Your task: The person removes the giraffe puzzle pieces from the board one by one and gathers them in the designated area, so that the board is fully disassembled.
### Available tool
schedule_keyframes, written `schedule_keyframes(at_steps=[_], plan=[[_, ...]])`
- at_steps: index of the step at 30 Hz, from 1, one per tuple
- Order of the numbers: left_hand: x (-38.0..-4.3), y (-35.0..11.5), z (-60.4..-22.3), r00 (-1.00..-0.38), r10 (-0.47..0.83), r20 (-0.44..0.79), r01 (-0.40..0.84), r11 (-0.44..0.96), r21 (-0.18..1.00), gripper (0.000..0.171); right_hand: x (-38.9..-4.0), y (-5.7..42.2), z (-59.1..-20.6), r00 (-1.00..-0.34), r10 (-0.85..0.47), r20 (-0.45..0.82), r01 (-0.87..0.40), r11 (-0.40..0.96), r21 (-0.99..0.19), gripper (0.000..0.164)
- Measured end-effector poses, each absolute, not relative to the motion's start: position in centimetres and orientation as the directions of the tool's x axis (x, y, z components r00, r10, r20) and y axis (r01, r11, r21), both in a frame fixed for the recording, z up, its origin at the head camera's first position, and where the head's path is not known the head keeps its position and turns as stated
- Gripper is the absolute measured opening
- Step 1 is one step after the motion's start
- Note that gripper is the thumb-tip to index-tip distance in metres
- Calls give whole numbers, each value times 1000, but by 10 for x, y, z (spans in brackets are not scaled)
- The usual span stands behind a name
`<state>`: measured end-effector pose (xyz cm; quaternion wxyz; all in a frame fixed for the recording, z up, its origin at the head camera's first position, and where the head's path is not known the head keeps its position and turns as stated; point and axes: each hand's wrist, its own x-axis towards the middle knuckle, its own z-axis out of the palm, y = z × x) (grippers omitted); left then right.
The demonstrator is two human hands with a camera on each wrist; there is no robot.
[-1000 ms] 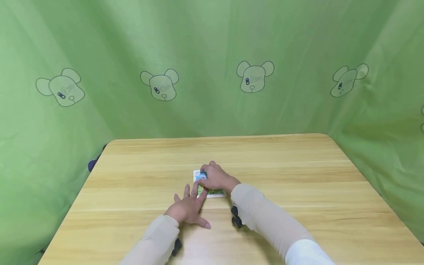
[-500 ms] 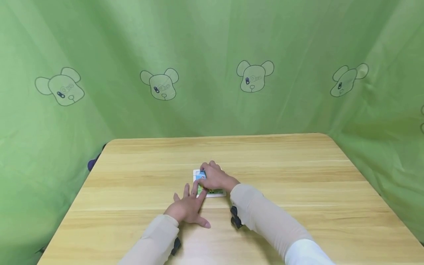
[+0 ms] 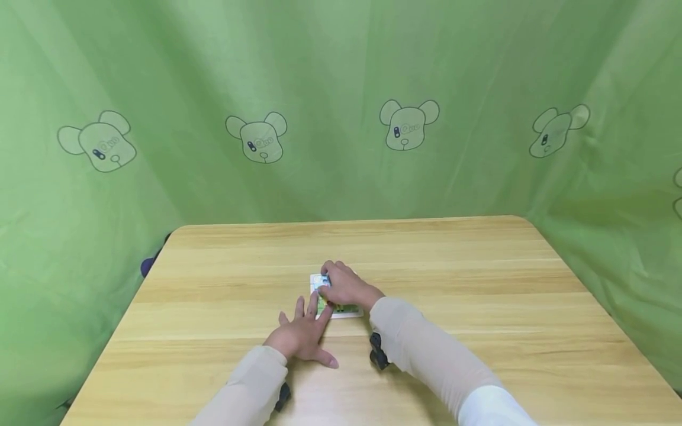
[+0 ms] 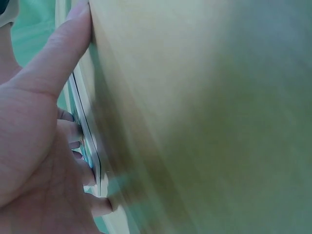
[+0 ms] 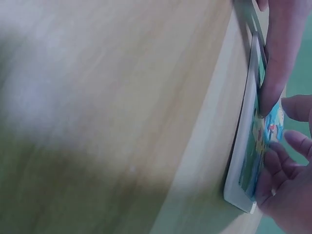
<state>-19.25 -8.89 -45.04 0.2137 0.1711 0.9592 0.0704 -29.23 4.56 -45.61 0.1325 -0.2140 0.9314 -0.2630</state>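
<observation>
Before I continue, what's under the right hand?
Under the right hand lies a white-rimmed picture board. The head view shows its green lower strip; what the hand covers there can't be seen.

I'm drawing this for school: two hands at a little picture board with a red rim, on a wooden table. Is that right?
Almost! The rim is white, not red, as the right wrist view shows. Left hand, right hand, picture board and wooden table all fit.
</observation>
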Motion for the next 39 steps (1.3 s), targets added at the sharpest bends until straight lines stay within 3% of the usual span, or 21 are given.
schedule_keyframes(at_steps=[17,28,39], plan=[[-190,-89,-451,-846,358,-396,292,931,218,114,-294,44,-463,-855,-512,-83,-375,720,-584,32],[-196,-88,-450,-848,360,-389,295,930,218,116,-298,44,-462,-876,-476,-74,-361,751,-553,40],[-195,-88,-451,-844,351,-405,285,934,216,116,-297,44,-465,-875,-478,-78,-349,734,-582,32]])
